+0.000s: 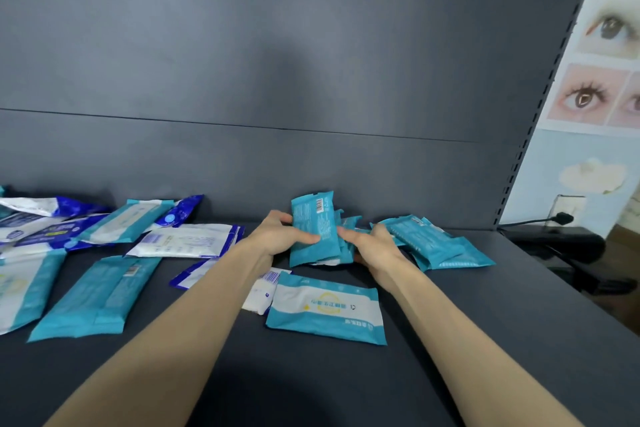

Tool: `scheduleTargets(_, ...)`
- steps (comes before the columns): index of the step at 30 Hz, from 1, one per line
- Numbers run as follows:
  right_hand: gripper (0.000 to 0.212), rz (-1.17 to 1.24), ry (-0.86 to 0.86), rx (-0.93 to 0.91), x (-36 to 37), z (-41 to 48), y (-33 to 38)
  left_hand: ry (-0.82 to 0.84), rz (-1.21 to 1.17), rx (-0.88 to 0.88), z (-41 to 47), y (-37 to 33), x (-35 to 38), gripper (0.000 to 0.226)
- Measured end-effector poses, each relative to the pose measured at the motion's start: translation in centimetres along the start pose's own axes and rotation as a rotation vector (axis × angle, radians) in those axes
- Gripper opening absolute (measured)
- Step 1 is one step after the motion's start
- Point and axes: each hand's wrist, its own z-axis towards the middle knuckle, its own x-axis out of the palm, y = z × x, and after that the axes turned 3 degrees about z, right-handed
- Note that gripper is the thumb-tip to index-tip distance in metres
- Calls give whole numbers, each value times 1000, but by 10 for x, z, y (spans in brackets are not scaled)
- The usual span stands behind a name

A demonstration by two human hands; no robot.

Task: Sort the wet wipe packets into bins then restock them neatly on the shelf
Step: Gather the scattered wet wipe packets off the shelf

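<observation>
Left hand (280, 236) and right hand (372, 246) grip upright teal packet stack (313, 229) on dark shelf (311, 385); teal, blue-white packets lie scattered left (104, 295).

The person's left hand (277, 236) and right hand (372, 248) were both bare, as were the wrists just behind them. Back from each hand ran a bare forearm, slim at the wrist and widening steadily toward the person. The left forearm (166, 333) and the right forearm (460, 333) were alike uncovered for as far as they could be seen. The fingers were slender, with the knuckles showing as soft ridges; the nails were too blurred to describe.
</observation>
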Motion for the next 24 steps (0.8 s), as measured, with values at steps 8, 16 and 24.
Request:
scheduleTargets(8,43,225,101,-112,2,-31,15,170,-371,81,-24,-5,-11,47)
scheduleTargets(16,30,409,196,-262,15,-113,56,160,-501,414,-106,-36,-29,63)
scheduleTargets(24,28,404,157,-489,46,-219,64,-58,-511,602,-226,-33,-51,74)
